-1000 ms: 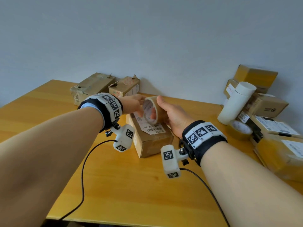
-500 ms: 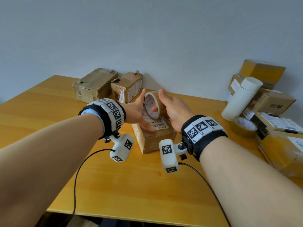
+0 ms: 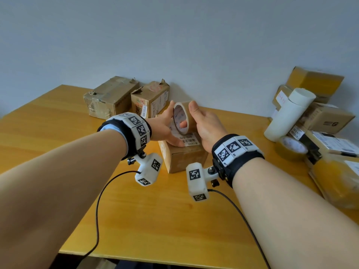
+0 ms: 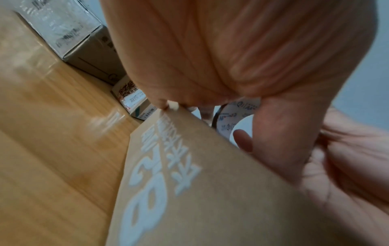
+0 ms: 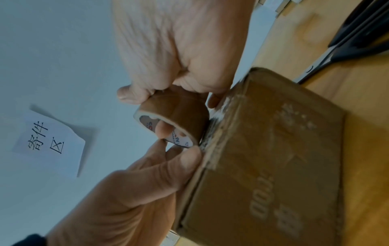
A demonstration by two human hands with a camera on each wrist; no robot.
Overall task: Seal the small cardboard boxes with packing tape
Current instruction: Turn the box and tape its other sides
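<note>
A small brown cardboard box (image 3: pixel 184 160) with a white barcode label on top stands mid-table. Just above its top my right hand (image 3: pixel 207 125) grips a roll of brown packing tape (image 3: pixel 190 121), thumb on the outer face and one finger through the white core. My left hand (image 3: pixel 161 127) lies open on the left. Its straight fingers rest on the box's label and its thumb stands against the roll's rim. In the right wrist view the roll (image 5: pixel 179 109) touches the box's (image 5: pixel 273 149) top edge. The left wrist view shows the box's printed side (image 4: pixel 189 191).
Two worn boxes (image 3: pixel 110 100) (image 3: pixel 151 100) stand against the wall at the back left. On the right lie a pile of taped boxes (image 3: pixel 328 121), a white tube (image 3: pixel 287 115) and a second tape roll (image 3: pixel 293 147). Black scissors (image 5: pixel 357 41) lie beside the box.
A second ago my left hand was curled at the roll; it has since opened and laid its fingers on the box top. My right hand still holds the roll in place.
</note>
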